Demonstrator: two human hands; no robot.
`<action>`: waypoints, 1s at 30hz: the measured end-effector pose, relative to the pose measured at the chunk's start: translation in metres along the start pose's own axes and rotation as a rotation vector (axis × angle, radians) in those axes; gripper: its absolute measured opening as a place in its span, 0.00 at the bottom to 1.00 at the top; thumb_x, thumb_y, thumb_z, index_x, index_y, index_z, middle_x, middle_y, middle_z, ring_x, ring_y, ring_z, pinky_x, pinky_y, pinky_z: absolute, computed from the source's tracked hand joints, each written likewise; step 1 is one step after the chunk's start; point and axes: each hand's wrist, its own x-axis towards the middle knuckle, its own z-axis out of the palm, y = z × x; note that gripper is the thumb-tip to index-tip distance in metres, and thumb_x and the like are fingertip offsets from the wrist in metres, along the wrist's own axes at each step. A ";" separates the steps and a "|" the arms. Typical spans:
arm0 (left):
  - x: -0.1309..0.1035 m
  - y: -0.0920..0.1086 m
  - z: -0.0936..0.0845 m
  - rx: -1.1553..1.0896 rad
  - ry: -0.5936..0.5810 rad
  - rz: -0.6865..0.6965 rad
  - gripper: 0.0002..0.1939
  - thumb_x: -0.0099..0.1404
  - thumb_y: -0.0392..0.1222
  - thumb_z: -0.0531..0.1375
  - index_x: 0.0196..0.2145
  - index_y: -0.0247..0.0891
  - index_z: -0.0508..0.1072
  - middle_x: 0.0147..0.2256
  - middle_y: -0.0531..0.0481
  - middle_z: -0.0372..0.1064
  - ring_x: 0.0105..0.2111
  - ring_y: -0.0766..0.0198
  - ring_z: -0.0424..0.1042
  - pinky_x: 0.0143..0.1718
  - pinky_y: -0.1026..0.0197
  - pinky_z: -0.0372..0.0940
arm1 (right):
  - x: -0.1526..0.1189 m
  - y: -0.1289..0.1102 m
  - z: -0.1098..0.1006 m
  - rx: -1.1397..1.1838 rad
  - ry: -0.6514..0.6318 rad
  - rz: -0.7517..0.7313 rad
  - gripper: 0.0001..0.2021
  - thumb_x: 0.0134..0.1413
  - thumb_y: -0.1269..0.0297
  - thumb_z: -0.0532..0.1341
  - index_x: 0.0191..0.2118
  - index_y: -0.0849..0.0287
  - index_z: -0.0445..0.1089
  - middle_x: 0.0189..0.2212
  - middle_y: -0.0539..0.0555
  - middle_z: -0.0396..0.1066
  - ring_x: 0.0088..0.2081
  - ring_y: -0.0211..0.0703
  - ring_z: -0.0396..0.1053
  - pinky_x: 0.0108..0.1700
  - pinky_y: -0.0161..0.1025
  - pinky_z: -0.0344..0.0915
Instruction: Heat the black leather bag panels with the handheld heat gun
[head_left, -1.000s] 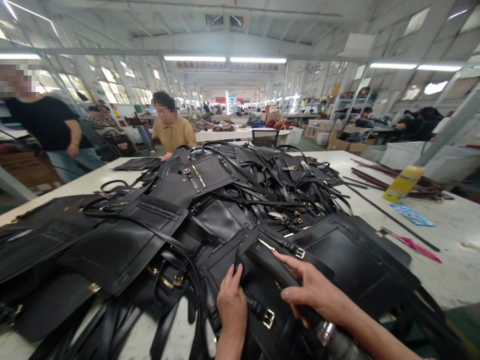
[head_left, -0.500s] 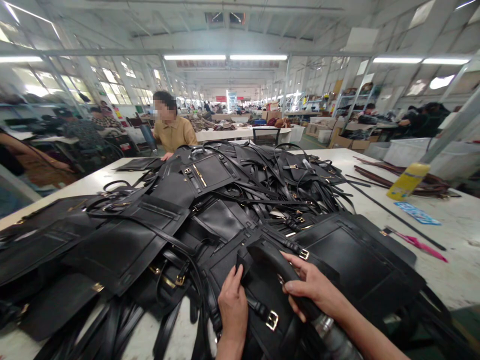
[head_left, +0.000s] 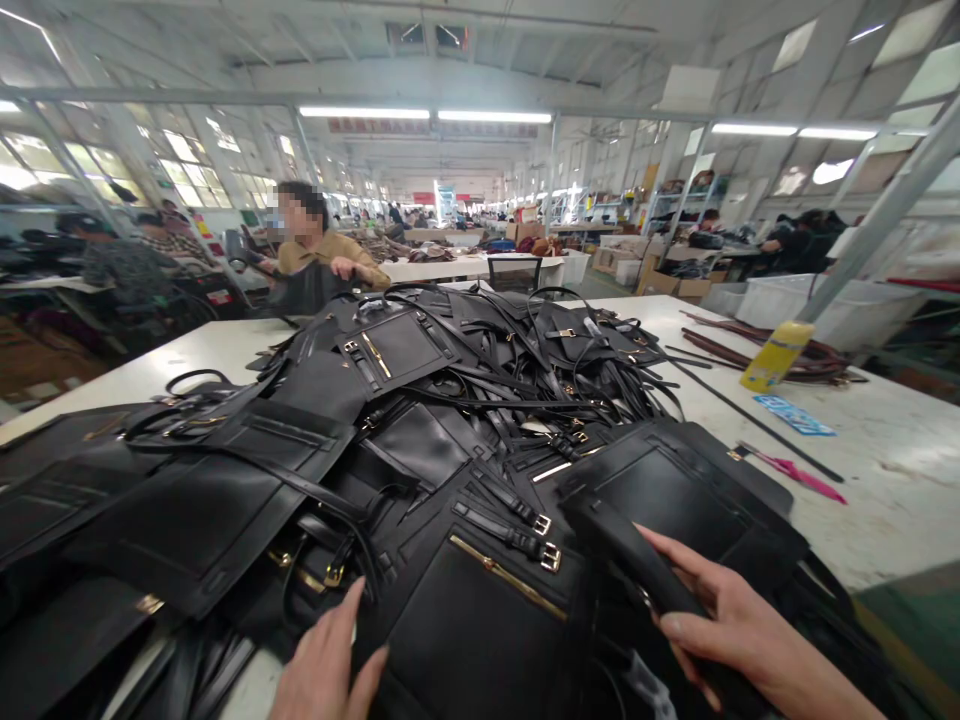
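Note:
My right hand (head_left: 712, 610) is wrapped round a black curved hose nozzle (head_left: 637, 550), tilted over the right side of a black leather bag (head_left: 465, 620). That bag lies flat in front of me, showing a gold zipper (head_left: 510, 575) and two buckled straps (head_left: 517, 520). At the bag's left edge is my left hand (head_left: 322, 660), fingers apart and nothing held. Whether its thumb touches the leather I cannot tell. A gold buckle (head_left: 334, 575) on a neighbouring bag lies just beyond its fingertips. The nozzle's lower end runs out of view.
A heap of black bags (head_left: 427, 440) with loose straps covers much of the white table (head_left: 892, 480). To the right lie a yellow bottle (head_left: 778, 357), a blue card (head_left: 795, 414), a pink item (head_left: 806, 480) and brown straps (head_left: 817, 365). A co-worker (head_left: 322, 245) stands across the table.
My left hand has let go of the black leather and moved left. The bag's zippered face now shows. My right hand shifted right with the nozzle. The co-worker has raised a dark piece.

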 end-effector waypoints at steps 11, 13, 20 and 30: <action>0.098 0.056 0.074 -0.750 -0.330 -0.157 0.18 0.53 0.43 0.52 0.38 0.32 0.71 0.34 0.45 0.73 0.36 0.58 0.70 0.41 0.56 0.63 | 0.030 -0.026 0.051 0.043 -0.310 0.025 0.36 0.40 0.70 0.62 0.58 0.53 0.48 0.39 0.53 0.65 0.15 0.30 0.63 0.13 0.27 0.60; 0.090 0.056 0.070 -0.882 -0.369 -0.168 0.19 0.55 0.46 0.51 0.41 0.32 0.69 0.35 0.46 0.73 0.35 0.61 0.71 0.40 0.58 0.64 | 0.041 -0.023 0.057 0.045 -0.330 0.042 0.36 0.39 0.71 0.62 0.57 0.54 0.49 0.39 0.54 0.65 0.16 0.30 0.64 0.13 0.28 0.61; 0.072 0.064 0.057 -1.397 -0.400 -0.360 0.18 0.53 0.41 0.58 0.42 0.34 0.69 0.32 0.46 0.74 0.33 0.61 0.72 0.39 0.58 0.63 | 0.076 -0.032 0.076 0.088 -0.331 -0.070 0.37 0.40 0.70 0.62 0.58 0.57 0.47 0.23 0.48 0.69 0.14 0.33 0.63 0.13 0.29 0.60; 0.061 0.089 0.040 -1.347 -0.578 -0.302 0.16 0.47 0.39 0.63 0.36 0.36 0.71 0.29 0.51 0.74 0.29 0.62 0.71 0.35 0.59 0.64 | 0.043 -0.033 0.066 0.082 -0.329 -0.036 0.36 0.39 0.74 0.62 0.57 0.54 0.49 0.28 0.49 0.68 0.16 0.32 0.64 0.14 0.28 0.61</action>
